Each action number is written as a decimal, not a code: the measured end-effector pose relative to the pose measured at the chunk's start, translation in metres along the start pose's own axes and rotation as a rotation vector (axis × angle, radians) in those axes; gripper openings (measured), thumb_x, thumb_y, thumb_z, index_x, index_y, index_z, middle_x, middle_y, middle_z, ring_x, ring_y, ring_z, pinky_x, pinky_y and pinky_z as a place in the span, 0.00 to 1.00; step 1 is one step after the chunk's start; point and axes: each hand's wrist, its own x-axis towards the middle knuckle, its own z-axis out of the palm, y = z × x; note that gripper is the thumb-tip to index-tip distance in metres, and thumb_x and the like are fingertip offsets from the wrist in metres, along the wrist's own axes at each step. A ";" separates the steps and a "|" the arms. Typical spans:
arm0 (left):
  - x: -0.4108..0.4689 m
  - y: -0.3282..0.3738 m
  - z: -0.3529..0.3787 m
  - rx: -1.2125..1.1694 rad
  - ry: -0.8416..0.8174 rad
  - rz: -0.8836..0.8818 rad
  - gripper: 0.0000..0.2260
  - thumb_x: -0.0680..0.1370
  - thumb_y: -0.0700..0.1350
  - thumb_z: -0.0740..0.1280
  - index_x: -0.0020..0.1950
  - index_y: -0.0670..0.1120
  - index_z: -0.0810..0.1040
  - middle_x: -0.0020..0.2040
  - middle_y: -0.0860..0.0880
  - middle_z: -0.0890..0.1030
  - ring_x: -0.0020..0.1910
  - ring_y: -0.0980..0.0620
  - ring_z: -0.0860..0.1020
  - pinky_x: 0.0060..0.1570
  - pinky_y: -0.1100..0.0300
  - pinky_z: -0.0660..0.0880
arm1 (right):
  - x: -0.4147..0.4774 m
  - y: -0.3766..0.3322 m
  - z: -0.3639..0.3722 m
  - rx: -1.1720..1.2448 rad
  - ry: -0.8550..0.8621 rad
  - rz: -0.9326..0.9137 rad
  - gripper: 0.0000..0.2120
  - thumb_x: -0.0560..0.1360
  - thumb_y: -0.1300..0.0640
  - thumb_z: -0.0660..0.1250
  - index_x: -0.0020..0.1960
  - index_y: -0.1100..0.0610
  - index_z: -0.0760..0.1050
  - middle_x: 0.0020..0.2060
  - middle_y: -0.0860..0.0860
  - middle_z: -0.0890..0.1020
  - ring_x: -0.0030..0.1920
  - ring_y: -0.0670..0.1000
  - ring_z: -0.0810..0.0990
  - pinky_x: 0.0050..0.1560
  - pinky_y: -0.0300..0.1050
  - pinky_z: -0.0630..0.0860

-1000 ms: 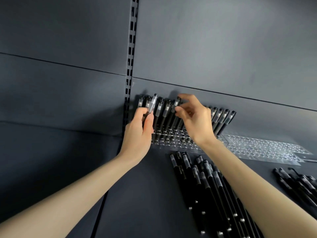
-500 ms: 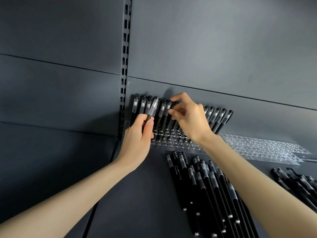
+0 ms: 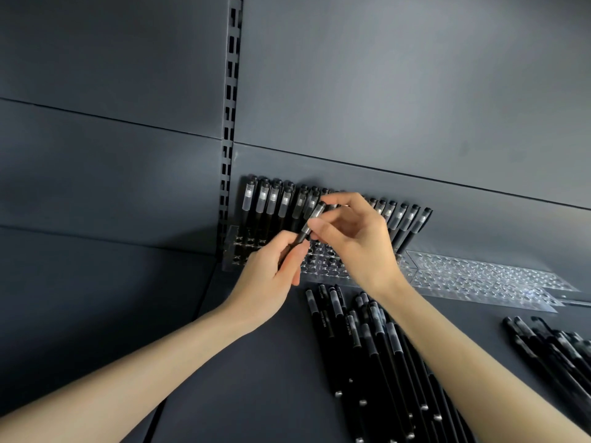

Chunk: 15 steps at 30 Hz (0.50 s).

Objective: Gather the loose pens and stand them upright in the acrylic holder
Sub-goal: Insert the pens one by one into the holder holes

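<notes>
The left hand (image 3: 268, 276) pinched the lower barrel of a single black pen (image 3: 311, 219) between thumb and forefinger, its other fingers curled under. The right hand (image 3: 358, 241) came in from the other side, with its thumb and bent forefinger closed on the same pen near the clear cap and its remaining fingers loosely curved behind. The pen was tilted, cap end up and to the right, and it hung just above the front rows of the acrylic holder (image 3: 232, 251). Its lower tip was hidden behind the left hand's fingers, so I could not tell whether it had entered a hole. The holder sat on the dark shelf (image 3: 256, 378), against the grey back panel (image 3: 383, 91) and just right of the slotted upright (image 3: 232, 91). Its rear rows carried standing pens (image 3: 265, 203), caps up and leaning slightly, in a line that ran behind the right hand and out on its far side. A second clear holder (image 3: 479, 276) lay flat to the right, touching or nearly touching the first. Nearer the camera, under the right forearm, a heap of loose pens (image 3: 367, 346) lay roughly parallel on the shelf. A smaller pile of pens (image 3: 556, 350) lay well apart at the right edge.
</notes>
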 end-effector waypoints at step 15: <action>-0.003 0.008 -0.001 -0.088 0.027 -0.071 0.03 0.77 0.43 0.68 0.45 0.44 0.78 0.34 0.45 0.79 0.26 0.49 0.76 0.26 0.56 0.76 | 0.001 -0.003 -0.006 0.112 0.041 0.086 0.13 0.73 0.62 0.70 0.56 0.54 0.74 0.34 0.48 0.82 0.37 0.50 0.82 0.46 0.46 0.81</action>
